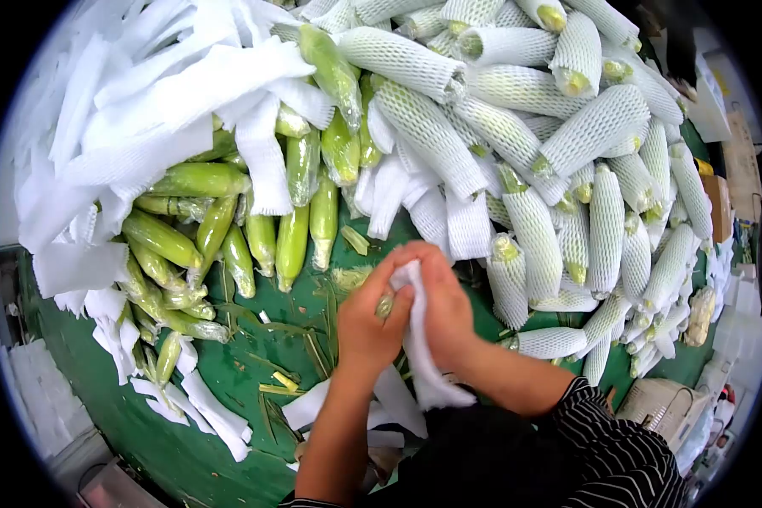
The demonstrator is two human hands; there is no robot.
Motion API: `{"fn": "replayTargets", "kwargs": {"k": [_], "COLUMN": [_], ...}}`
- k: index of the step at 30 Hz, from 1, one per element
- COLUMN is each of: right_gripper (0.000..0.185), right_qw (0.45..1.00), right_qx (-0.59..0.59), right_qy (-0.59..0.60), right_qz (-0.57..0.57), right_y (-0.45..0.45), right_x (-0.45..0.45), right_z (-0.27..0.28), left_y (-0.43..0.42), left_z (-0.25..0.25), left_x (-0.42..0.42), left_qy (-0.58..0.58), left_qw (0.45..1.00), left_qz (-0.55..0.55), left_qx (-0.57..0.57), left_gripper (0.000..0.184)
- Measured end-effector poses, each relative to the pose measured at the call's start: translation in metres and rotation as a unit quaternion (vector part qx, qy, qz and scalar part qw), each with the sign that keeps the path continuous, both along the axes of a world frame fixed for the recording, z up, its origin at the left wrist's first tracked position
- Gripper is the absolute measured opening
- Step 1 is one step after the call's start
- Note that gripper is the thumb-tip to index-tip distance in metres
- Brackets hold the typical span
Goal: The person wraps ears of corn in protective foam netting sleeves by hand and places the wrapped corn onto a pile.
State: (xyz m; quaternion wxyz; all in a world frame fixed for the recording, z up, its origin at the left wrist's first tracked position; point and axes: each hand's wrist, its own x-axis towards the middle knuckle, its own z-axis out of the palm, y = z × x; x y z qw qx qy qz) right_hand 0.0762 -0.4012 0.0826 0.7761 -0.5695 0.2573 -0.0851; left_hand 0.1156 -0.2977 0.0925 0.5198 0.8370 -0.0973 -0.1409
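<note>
Near the middle of the view, my left hand is closed round an ear of corn, of which only a small green end shows between the fingers. Pressed against it, my right hand grips a white foam net sleeve that hangs down between the two palms. My fingertips meet at the top, so how far the sleeve covers the corn is hidden. Just beyond my hands, green ears of corn in clear film lie in a heap on the green table.
Loose flat foam sleeves pile up at the upper left. Many ears of corn in foam nets are stacked along the right. Husk scraps and more flat sleeves lie on the near table. A cardboard box stands far right.
</note>
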Motion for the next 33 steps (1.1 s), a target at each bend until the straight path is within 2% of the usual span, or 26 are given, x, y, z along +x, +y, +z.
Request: {"fn": "replayTargets", "kwargs": {"k": [1, 3, 6, 7, 8, 9, 11, 12, 14, 15, 16, 17, 18, 19, 20, 21, 22, 23, 24, 25, 26, 27, 28, 30, 32, 33], "right_gripper": [0.028, 0.03, 0.033, 0.041, 0.039, 0.038, 0.029, 0.025, 0.022, 0.023, 0.019, 0.015, 0.016, 0.021, 0.034, 0.046, 0.06, 0.06, 0.055, 0.045, 0.039, 0.034, 0.028, 0.027, 0.026, 0.025], "right_qw": [0.982, 0.956, 0.965, 0.953, 0.935, 0.913, 0.88, 0.841, 0.816, 0.798, 0.833, 0.865, 0.946, 0.945, 0.922, 0.892, 0.858, 0.851, 0.858, 0.882, 0.879, 0.873, 0.884, 0.91, 0.921, 0.934], "right_qx": [0.188, 0.294, 0.191, 0.02, 0.008, -0.002, -0.228, -0.336, -0.347, -0.347, -0.306, -0.27, -0.03, 0.207, 0.293, 0.379, 0.458, 0.453, 0.458, 0.405, 0.431, 0.456, 0.434, 0.381, 0.359, 0.299], "right_qy": [-0.002, -0.016, -0.014, -0.132, -0.118, -0.102, -0.202, -0.251, -0.363, -0.42, -0.427, -0.389, -0.243, -0.074, -0.067, -0.056, -0.038, 0.02, 0.016, 0.058, 0.07, 0.08, 0.072, 0.064, 0.066, 0.091], "right_qz": [-0.021, 0.01, 0.179, 0.272, 0.334, 0.395, 0.366, 0.342, 0.287, 0.259, 0.173, 0.169, 0.211, 0.241, 0.242, 0.239, 0.231, 0.264, 0.234, 0.233, 0.193, 0.151, 0.156, 0.149, 0.138, 0.173], "right_y": [0.01, 0.016, 0.005, -0.008, -0.022, -0.031, -0.029, -0.026, -0.025, -0.024, -0.021, -0.022, -0.019, -0.013, -0.004, 0.005, 0.014, 0.011, 0.011, 0.008, 0.008, 0.009, 0.011, 0.015, 0.015, 0.012], "right_x": [-0.002, -0.007, -0.009, -0.002, 0.0, 0.004, 0.011, 0.014, 0.016, 0.017, 0.014, 0.012, 0.007, -0.001, -0.004, -0.006, -0.008, 0.002, 0.007, 0.008, 0.004, 0.004, -0.003, -0.011, -0.013, -0.008], "right_z": [-0.004, -0.003, -0.011, -0.014, -0.01, 0.0, -0.006, -0.007, 0.0, 0.003, 0.006, 0.014, 0.027, 0.038, 0.026, 0.014, 0.001, 0.029, 0.033, 0.027, 0.008, -0.001, -0.005, -0.011, -0.023, -0.014], "left_y": [0.002, 0.011, 0.029, 0.037, 0.045, 0.053, 0.06, 0.065, 0.075, 0.076, 0.075, 0.074, 0.074, 0.076, 0.077, 0.076, 0.074, 0.072, 0.071, 0.071, 0.071, 0.074, 0.071, 0.068, 0.07, 0.074], "left_z": [-0.004, -0.016, -0.022, -0.022, -0.023, -0.016, -0.02, -0.021, -0.024, -0.031, -0.04, -0.047, -0.051, -0.028, -0.004, 0.016, 0.01, 0.004, -0.002, 0.01, 0.023, 0.019, 0.018, 0.015, 0.013, 0.0], "left_x": [-0.008, -0.017, -0.017, -0.015, -0.015, -0.015, -0.012, -0.016, -0.023, -0.027, -0.033, -0.037, -0.04, -0.04, -0.038, -0.037, -0.047, -0.056, -0.066, -0.064, -0.063, -0.069, -0.075, -0.084, -0.088, -0.094], "left_qy": [0.021, -0.02, -0.028, -0.021, -0.006, 0.086, -0.004, -0.008, -0.02, -0.04, -0.062, -0.088, -0.153, -0.134, -0.153, -0.159, -0.091, -0.025, 0.034, -0.038, -0.117, -0.044, 0.038, 0.177, 0.272, 0.311], "left_qw": [0.999, 0.995, 0.987, 0.985, 0.979, 0.966, 0.981, 0.983, 0.986, 0.972, 0.953, 0.928, 0.94, 0.964, 0.983, 0.974, 0.992, 0.995, 0.984, 0.996, 0.992, 0.998, 0.985, 0.902, 0.765, 0.692], "left_qz": [0.035, 0.086, 0.122, 0.131, 0.134, 0.143, 0.12, 0.115, 0.112, 0.136, 0.157, 0.175, 0.183, 0.169, 0.102, 0.03, 0.057, 0.093, 0.135, 0.074, 0.024, 0.041, 0.094, 0.181, 0.243, 0.246], "left_qx": [-0.006, -0.055, -0.1, -0.11, -0.155, -0.197, -0.154, -0.144, -0.122, -0.189, -0.253, -0.315, -0.246, -0.158, 0.0, 0.157, 0.071, -0.022, -0.11, -0.035, 0.037, -0.026, -0.141, -0.351, -0.532, -0.603], "left_gripper": [0.037, 0.028, 0.018, 0.015, 0.014, 0.017, 0.019, 0.022, 0.027, 0.03, 0.033, 0.035, 0.039, 0.031, 0.029, 0.029, 0.029, 0.029, 0.031, 0.032, 0.032, 0.03, 0.027, 0.031, 0.041, 0.043]}}
